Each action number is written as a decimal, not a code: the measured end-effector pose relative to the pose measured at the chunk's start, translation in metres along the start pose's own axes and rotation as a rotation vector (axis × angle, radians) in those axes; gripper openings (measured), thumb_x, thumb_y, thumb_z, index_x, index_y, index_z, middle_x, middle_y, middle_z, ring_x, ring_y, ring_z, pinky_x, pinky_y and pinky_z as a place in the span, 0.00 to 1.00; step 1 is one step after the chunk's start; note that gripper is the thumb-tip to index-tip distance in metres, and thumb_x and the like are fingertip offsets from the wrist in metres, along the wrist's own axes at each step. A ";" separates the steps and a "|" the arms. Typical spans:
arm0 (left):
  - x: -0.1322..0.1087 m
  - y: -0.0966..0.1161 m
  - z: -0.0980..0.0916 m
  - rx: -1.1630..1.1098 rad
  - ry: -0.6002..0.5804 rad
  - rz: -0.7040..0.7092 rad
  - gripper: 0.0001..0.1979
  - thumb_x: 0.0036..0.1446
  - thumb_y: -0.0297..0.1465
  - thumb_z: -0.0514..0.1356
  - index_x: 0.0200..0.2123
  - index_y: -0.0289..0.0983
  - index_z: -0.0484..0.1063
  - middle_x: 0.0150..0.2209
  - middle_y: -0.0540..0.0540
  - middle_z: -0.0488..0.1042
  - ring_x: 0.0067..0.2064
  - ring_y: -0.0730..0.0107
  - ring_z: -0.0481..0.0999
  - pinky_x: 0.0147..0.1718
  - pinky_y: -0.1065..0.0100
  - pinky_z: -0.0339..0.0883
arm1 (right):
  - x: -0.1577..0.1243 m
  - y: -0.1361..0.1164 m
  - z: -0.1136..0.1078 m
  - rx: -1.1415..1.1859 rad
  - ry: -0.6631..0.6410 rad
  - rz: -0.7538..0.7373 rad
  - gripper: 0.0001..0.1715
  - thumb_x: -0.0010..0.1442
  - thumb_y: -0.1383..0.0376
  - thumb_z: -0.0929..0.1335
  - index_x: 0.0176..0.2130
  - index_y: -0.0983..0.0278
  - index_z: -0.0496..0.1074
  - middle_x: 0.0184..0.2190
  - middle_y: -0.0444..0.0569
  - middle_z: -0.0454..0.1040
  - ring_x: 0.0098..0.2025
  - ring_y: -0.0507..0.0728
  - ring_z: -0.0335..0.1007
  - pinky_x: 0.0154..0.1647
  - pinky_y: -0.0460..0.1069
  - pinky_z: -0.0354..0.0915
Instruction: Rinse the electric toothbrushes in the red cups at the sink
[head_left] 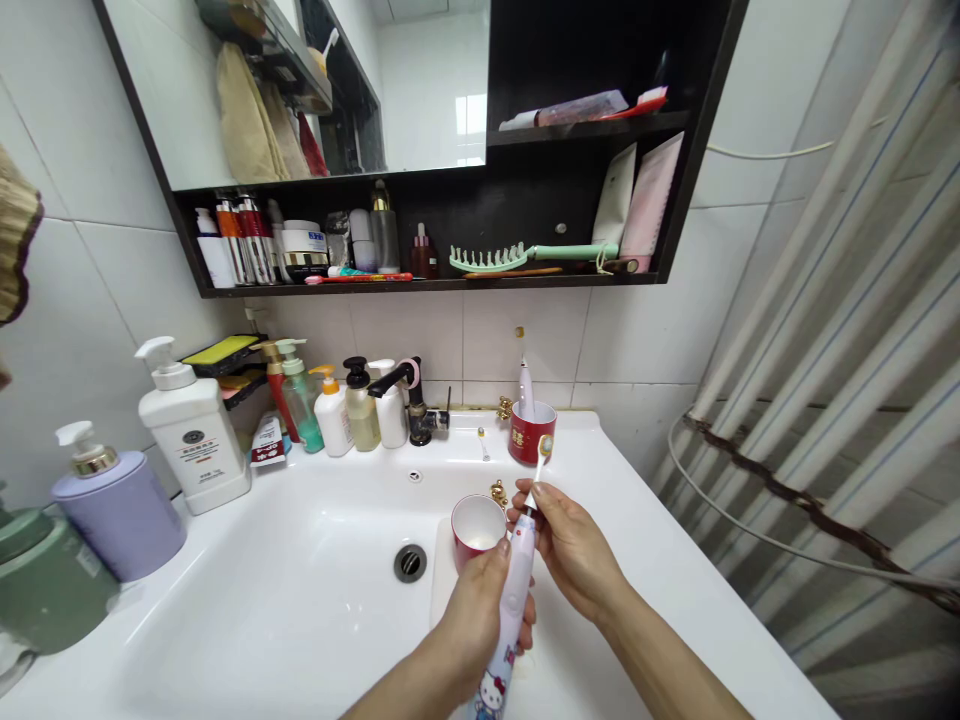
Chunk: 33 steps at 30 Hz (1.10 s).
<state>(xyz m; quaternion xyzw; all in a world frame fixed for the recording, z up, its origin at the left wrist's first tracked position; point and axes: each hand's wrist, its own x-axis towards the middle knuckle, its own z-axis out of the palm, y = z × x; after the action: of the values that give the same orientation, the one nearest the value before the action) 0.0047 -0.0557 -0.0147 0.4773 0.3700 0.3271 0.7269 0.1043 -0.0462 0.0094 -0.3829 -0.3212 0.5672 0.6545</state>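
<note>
The electric toothbrush stood nearly upright in the lower middle of the frame, tilted a little so that its brush head pointed toward the upper right. My left hand was wrapped around its white and pink handle, fingers curled closed about it. My right hand came in from the lower right, thumb and forefinger pinched narrow on the thin neck below the head, the other fingers loosely folded. Just left of the brush, close above my left hand, a red cup with a white inside sat at the edge of the white sink, right of the drain. Higher up, a second red cup held another brush, near the black tap. Pump bottles lined the left side, and a green comb lay on the dark shelf across the top
</note>
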 end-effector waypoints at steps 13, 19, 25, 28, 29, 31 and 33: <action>0.010 0.012 -0.009 -0.254 0.157 -0.047 0.21 0.43 0.46 0.43 0.21 0.33 0.58 0.13 0.53 0.59 0.12 0.81 0.56 0.13 0.75 0.45 | 0.033 0.005 -0.017 -0.490 0.149 -0.097 0.12 0.43 0.62 0.63 0.29 0.67 0.66 0.13 0.39 0.60 0.16 0.46 0.55 0.17 0.43 0.56; 0.017 0.025 -0.024 -0.349 0.297 -0.060 0.19 0.45 0.44 0.44 0.20 0.33 0.58 0.12 0.53 0.58 0.11 0.81 0.55 0.13 0.75 0.44 | 0.101 0.028 0.008 -0.907 0.143 0.007 0.13 0.51 0.64 0.58 0.38 0.67 0.60 0.33 0.46 0.65 0.30 0.49 0.63 0.29 0.48 0.61; 0.016 0.022 -0.022 -0.356 0.271 -0.053 0.19 0.45 0.44 0.41 0.21 0.33 0.58 0.12 0.53 0.59 0.11 0.80 0.55 0.13 0.75 0.44 | 0.154 0.040 0.020 -1.228 0.171 0.024 0.14 0.52 0.64 0.58 0.40 0.66 0.59 0.40 0.49 0.62 0.37 0.52 0.61 0.36 0.52 0.59; 0.017 0.020 -0.023 -0.349 0.244 -0.043 0.20 0.46 0.44 0.40 0.22 0.33 0.58 0.13 0.52 0.59 0.12 0.80 0.56 0.13 0.75 0.44 | 0.162 0.044 0.023 -1.327 0.182 0.023 0.14 0.52 0.64 0.58 0.40 0.65 0.60 0.40 0.49 0.62 0.37 0.52 0.61 0.36 0.51 0.59; 0.018 0.020 -0.024 -0.346 0.233 -0.041 0.20 0.45 0.44 0.40 0.22 0.33 0.58 0.13 0.52 0.60 0.12 0.80 0.56 0.12 0.75 0.44 | 0.163 0.043 0.022 -1.349 0.187 0.022 0.14 0.52 0.64 0.58 0.40 0.65 0.59 0.40 0.49 0.62 0.37 0.52 0.61 0.36 0.52 0.59; 0.019 0.018 -0.025 -0.344 0.222 -0.035 0.20 0.45 0.45 0.40 0.22 0.33 0.57 0.13 0.52 0.60 0.11 0.80 0.56 0.12 0.75 0.44 | 0.164 0.041 0.020 -1.375 0.200 0.023 0.14 0.51 0.64 0.58 0.40 0.66 0.59 0.40 0.49 0.62 0.37 0.52 0.61 0.35 0.52 0.59; 0.020 0.016 -0.026 -0.344 0.209 -0.023 0.21 0.45 0.46 0.40 0.22 0.33 0.57 0.13 0.52 0.60 0.11 0.80 0.56 0.12 0.75 0.45 | 0.163 0.036 0.016 -1.377 0.221 0.038 0.15 0.51 0.64 0.58 0.40 0.66 0.59 0.40 0.49 0.62 0.37 0.52 0.61 0.35 0.52 0.59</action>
<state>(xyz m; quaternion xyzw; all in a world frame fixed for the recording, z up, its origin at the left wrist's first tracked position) -0.0094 -0.0218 -0.0118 0.3052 0.3876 0.4248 0.7591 0.0969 0.1198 -0.0163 -0.7718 -0.5326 0.2033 0.2815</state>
